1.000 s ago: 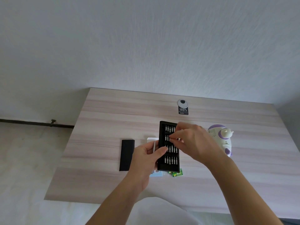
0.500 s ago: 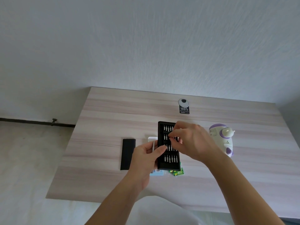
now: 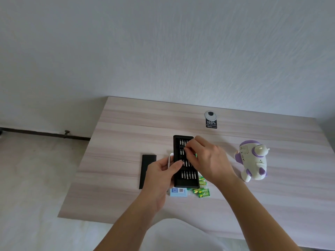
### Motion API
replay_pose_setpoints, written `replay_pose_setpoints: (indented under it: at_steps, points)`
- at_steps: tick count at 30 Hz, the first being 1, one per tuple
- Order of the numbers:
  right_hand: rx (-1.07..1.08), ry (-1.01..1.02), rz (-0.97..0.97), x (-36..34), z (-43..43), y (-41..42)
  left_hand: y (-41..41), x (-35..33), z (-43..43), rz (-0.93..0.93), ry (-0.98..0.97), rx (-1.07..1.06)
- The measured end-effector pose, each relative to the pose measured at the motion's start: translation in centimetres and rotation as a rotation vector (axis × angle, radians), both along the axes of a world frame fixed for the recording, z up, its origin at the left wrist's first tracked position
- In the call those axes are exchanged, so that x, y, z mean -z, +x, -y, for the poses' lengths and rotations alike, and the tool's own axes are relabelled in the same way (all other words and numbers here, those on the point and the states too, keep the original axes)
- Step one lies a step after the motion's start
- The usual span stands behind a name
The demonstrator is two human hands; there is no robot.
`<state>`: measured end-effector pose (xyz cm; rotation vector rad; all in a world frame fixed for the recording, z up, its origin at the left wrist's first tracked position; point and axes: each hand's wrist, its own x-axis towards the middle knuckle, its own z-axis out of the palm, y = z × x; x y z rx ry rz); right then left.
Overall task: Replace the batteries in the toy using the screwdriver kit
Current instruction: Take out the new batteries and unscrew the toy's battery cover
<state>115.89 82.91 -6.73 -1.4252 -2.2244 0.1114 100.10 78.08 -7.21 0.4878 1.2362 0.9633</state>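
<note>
Bit tray (image 3: pixel 184 180) lies mid table (image 3: pixel 126 133); left hand (image 3: pixel 159 175) grips a thin silver screwdriver (image 3: pixel 169 161) at the tray's 9 o'clock edge, thumb tip touching the tray. Right hand (image 3: pixel 208 158) reaches in from 3 o'clock, fingers (image 3: pixel 189 148) narrow, pinching a bit (image 3: pixel 185 150) in the upper rows. Toy (image 3: pixel 252 163) sits well apart at the tray's 3 o'clock, black lid (image 3: pixel 147 171) flat at 9 o'clock, green batteries (image 3: pixel 201 192) and a pale blue box (image 3: pixel 178 192) just beside its 6 o'clock end.

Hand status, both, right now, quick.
Left hand: grips the silver screwdriver handle, thumb against the bit case.
Right hand: pinches a bit in the case's second row.
</note>
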Motion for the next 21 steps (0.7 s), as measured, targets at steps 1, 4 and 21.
replay_pose_setpoints:
  at_steps: [1, 4, 21]
  points:
    - [-0.012, -0.008, -0.003, 0.2, -0.1, -0.2, -0.2, 0.1, 0.0, 0.002, -0.005, -0.006]
    - [-0.038, -0.098, -0.056, 1.1, -0.2, -1.0, -0.9, 0.6, 0.3, -0.01, -0.03, -0.029]
    - [0.345, -1.123, -0.956, 8.3, 2.9, -10.9, -9.5, 7.6, 2.6, -0.054, -0.212, -0.167]
